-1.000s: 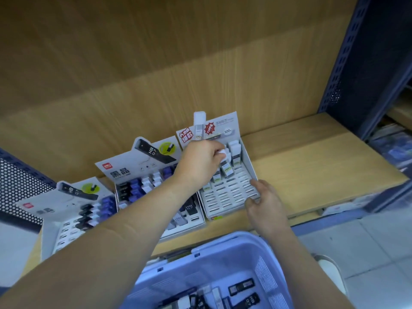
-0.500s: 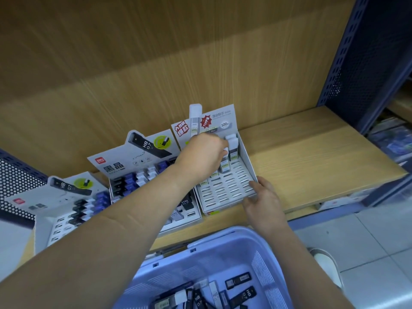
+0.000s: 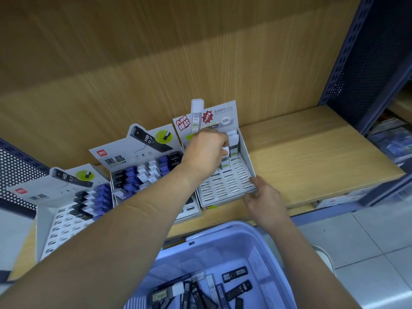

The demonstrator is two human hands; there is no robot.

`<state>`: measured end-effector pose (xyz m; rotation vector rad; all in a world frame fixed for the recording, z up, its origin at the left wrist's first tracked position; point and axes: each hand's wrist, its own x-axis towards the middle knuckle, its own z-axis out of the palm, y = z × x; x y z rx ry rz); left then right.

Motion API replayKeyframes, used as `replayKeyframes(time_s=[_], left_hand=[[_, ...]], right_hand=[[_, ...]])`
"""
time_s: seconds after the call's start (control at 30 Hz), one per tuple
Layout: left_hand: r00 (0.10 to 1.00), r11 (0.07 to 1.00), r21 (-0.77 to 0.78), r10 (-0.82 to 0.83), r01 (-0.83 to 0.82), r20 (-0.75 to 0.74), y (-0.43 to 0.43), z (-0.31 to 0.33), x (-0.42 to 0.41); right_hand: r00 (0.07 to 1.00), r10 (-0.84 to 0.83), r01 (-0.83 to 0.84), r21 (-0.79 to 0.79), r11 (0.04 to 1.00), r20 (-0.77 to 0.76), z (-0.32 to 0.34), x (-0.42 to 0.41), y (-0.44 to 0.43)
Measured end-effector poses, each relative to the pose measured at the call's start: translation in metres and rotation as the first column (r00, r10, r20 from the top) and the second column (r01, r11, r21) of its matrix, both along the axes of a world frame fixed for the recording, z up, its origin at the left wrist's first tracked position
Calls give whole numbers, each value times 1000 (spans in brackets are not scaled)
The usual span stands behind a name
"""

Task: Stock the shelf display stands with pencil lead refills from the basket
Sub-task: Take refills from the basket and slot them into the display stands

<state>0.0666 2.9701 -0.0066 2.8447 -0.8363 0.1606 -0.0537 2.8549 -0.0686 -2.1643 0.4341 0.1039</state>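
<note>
Two hands are at the white slotted cardboard display stand (image 3: 225, 186) on the wooden shelf (image 3: 312, 157): my right hand (image 3: 265, 197) grips its front right corner, and my left hand (image 3: 205, 152), fingers curled, pinches one white-capped pencil lead refill (image 3: 225, 150) over the stand's back rows. The refill stands nearly upright, cap up, so I judge it must go straight down into the nearest free slot, just before the filled ones.
</note>
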Motion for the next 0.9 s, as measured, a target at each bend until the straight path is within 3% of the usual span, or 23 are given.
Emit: replayKeyframes(time_s=[0.13, 0.27, 0.4, 0.47, 0.6, 0.8, 0.9], left_hand=[[1000, 1000, 18, 22, -22, -16, 2, 10, -12], [994, 943, -315, 98, -111, -58, 29, 26, -68], [921, 830, -462, 145, -313, -362, 80, 16, -142], [849, 807, -415, 187, -420, -494, 107, -7, -171], [690, 824, -177, 309, -537, -654, 155, -76, -209], [496, 892, 182, 389, -415, -776, 187, -169, -251], [491, 925, 257, 367, -279, -790, 192, -209, -265]], right_hand=[[998, -12, 9, 38, 999, 57, 4, -5, 3], [980, -55, 45, 55, 997, 193, 22, -6, 1], [989, 78, -114, 314, 943, 124, 46, -17, 14], [968, 247, -244, 371, 896, 38, 49, -27, 25], [852, 484, -426, 276, 862, -198, 22, -48, 58], [753, 465, -480, 95, 872, -465, -93, -89, 103], [692, 427, -527, -3, 850, -583, -140, -108, 114]])
